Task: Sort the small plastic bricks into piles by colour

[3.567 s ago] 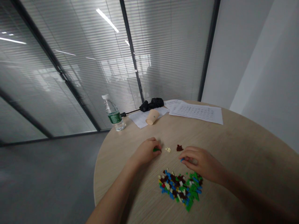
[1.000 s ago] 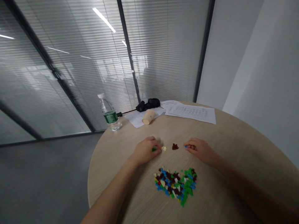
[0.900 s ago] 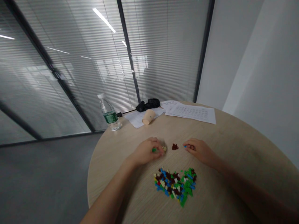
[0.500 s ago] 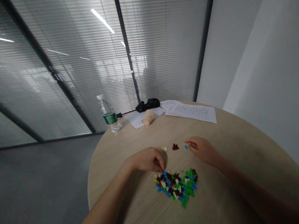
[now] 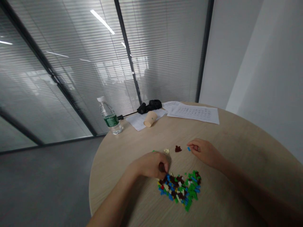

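Observation:
A mixed pile of small toy bricks in green, blue, brown, cream and a little red lies on the round wooden table. At its upper left edge, my left hand has thumb and fingers pinched together; what they grip is hidden. Beyond the pile lie a cream cluster, a dark brown cluster and a blue piece. My right hand rests beside the blue piece with curled fingers, its fingertips close to it. A green bit peeks out behind my left hand.
At the far edge stands a clear water bottle with a green label. A paper cup lies tipped on a sheet, near a black bundle. Printed papers spread to the right. Glass panels with blinds rise behind.
My left hand has shifted slightly down and right along the pile's edge, uncovering a green bit behind it. My right hand stays by the blue piece, fingers curled.

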`<control>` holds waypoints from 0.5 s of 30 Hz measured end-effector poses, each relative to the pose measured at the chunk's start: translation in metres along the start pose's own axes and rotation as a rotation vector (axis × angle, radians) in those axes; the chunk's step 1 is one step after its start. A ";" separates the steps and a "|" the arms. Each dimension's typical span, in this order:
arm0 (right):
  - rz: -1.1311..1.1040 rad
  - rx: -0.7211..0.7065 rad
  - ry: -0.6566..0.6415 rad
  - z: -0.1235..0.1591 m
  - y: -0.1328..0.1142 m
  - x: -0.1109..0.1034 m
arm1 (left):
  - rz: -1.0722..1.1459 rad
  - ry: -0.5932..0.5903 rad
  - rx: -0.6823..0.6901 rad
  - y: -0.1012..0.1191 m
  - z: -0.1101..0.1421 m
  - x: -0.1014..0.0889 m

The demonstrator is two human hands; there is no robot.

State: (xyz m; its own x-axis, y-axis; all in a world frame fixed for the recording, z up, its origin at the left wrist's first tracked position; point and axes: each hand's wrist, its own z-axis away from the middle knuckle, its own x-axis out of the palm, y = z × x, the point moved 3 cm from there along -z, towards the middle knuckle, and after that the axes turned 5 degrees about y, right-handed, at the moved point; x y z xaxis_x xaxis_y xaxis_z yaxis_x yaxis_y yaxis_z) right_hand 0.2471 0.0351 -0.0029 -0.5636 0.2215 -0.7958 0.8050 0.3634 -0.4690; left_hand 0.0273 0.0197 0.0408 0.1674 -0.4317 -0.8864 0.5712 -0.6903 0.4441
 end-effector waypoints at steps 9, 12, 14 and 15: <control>0.000 -0.024 -0.037 0.000 0.003 0.001 | 0.025 -0.009 0.008 -0.010 0.002 -0.003; -0.028 -0.023 -0.024 0.000 0.004 0.003 | 0.075 -0.020 0.014 -0.014 0.002 -0.003; -0.053 -0.022 -0.027 0.000 0.004 0.004 | 0.100 -0.022 0.018 -0.015 0.001 -0.002; -0.062 -0.016 -0.030 0.001 0.004 0.004 | 0.107 -0.023 0.025 -0.016 0.001 -0.001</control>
State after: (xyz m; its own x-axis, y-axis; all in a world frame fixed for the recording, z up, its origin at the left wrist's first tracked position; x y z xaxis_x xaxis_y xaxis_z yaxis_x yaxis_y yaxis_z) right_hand 0.2483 0.0369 -0.0079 -0.6064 0.1711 -0.7765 0.7655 0.3898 -0.5119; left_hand 0.0173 0.0309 0.0349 0.2074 -0.5166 -0.8308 0.5313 -0.6536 0.5390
